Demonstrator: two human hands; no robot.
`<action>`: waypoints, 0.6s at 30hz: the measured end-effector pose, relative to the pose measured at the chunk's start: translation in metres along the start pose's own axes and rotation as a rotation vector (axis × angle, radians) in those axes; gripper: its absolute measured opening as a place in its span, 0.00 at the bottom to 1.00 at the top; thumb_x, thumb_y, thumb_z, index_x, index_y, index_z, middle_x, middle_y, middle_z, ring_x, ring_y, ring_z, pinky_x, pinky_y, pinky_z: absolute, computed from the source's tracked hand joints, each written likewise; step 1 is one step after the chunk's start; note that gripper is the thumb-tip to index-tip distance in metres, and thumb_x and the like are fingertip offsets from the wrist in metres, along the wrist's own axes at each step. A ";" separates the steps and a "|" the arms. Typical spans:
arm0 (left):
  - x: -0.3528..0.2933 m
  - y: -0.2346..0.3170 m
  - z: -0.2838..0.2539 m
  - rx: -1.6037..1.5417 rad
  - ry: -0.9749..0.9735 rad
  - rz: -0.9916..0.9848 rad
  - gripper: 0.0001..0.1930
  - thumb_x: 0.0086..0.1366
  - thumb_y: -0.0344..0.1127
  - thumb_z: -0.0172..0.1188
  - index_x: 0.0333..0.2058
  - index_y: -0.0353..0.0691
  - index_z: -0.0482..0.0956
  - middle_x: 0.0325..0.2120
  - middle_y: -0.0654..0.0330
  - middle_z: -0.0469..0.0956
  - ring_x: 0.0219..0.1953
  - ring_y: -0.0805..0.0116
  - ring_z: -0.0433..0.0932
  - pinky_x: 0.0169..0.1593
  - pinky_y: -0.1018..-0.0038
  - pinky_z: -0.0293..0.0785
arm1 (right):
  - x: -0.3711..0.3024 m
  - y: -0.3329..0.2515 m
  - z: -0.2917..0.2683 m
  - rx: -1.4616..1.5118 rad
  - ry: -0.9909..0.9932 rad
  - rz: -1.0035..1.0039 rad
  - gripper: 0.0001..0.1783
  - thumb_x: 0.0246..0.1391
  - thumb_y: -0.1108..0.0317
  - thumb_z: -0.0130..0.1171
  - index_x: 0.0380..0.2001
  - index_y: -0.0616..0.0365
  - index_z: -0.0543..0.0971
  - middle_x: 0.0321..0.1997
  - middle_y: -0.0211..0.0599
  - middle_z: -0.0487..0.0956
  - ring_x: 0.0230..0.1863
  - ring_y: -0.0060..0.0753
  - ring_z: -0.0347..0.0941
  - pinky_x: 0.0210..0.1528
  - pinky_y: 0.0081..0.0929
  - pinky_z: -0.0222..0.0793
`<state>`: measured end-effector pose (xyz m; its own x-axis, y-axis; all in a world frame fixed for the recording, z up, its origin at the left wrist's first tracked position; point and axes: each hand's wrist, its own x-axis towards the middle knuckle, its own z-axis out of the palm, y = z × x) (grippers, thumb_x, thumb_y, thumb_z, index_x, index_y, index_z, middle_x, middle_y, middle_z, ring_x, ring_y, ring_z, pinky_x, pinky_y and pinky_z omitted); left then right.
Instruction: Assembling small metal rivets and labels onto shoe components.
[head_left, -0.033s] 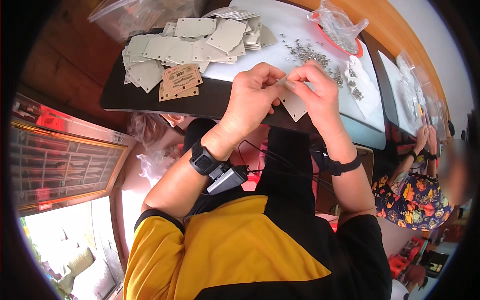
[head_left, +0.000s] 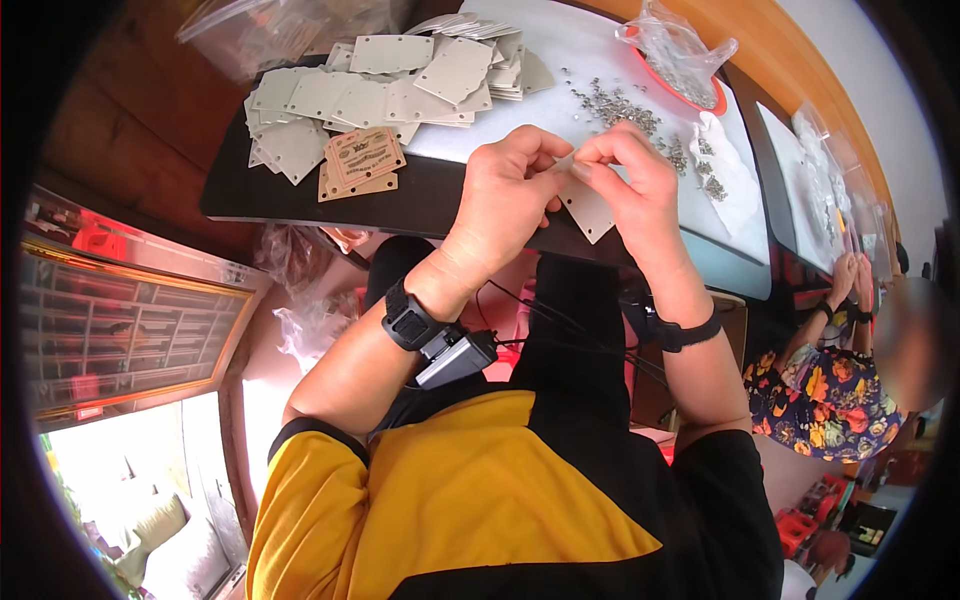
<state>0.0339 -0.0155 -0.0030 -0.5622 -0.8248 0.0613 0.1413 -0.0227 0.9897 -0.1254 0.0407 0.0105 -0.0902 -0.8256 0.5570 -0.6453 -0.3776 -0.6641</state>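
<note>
A pale card [head_left: 589, 213] with small holes along its edges is pinched between my two hands at the table's front edge. My left hand [head_left: 508, 188] has its thumb and forefinger pressed together at the card's upper left side. Against its upper edge, the thumb and fingers of my right hand [head_left: 634, 178] close beside the left fingertips. Whether a small metal piece sits between the fingertips cannot be made out. Just beyond my hands lies a scatter of small metal fasteners [head_left: 612, 106]. To the left rises a heap of similar pale cards [head_left: 358, 102].
Brown printed cards [head_left: 362, 160] lie at the heap's near side. A red bowl [head_left: 722, 98] holds a clear plastic bag [head_left: 675, 55]. More fasteners rest on a white cloth [head_left: 735, 185]. At far right, a person's hands [head_left: 853, 278] work over another table.
</note>
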 end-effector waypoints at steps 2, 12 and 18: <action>-0.001 0.000 0.000 0.018 0.003 0.022 0.15 0.60 0.23 0.59 0.47 0.32 0.75 0.28 0.64 0.78 0.24 0.81 0.74 0.25 0.84 0.71 | -0.001 0.000 0.001 -0.017 -0.010 0.003 0.07 0.45 0.80 0.64 0.28 0.61 0.76 0.28 0.30 0.72 0.29 0.24 0.70 0.33 0.22 0.66; -0.005 -0.004 0.001 0.063 -0.001 0.154 0.21 0.59 0.23 0.60 0.53 0.38 0.73 0.25 0.67 0.75 0.24 0.83 0.72 0.25 0.85 0.70 | -0.001 -0.005 0.002 0.214 -0.023 0.186 0.06 0.47 0.81 0.64 0.27 0.61 0.77 0.28 0.26 0.73 0.31 0.19 0.70 0.37 0.19 0.67; -0.006 -0.010 0.002 0.071 -0.006 0.206 0.21 0.59 0.23 0.60 0.52 0.39 0.73 0.25 0.67 0.75 0.25 0.83 0.72 0.26 0.85 0.70 | -0.003 -0.004 0.001 0.185 -0.017 0.143 0.06 0.47 0.81 0.64 0.27 0.61 0.77 0.28 0.27 0.73 0.31 0.19 0.70 0.37 0.18 0.67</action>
<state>0.0345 -0.0094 -0.0126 -0.5321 -0.8045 0.2638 0.1960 0.1861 0.9628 -0.1216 0.0440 0.0107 -0.1570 -0.8823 0.4438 -0.4763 -0.3260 -0.8166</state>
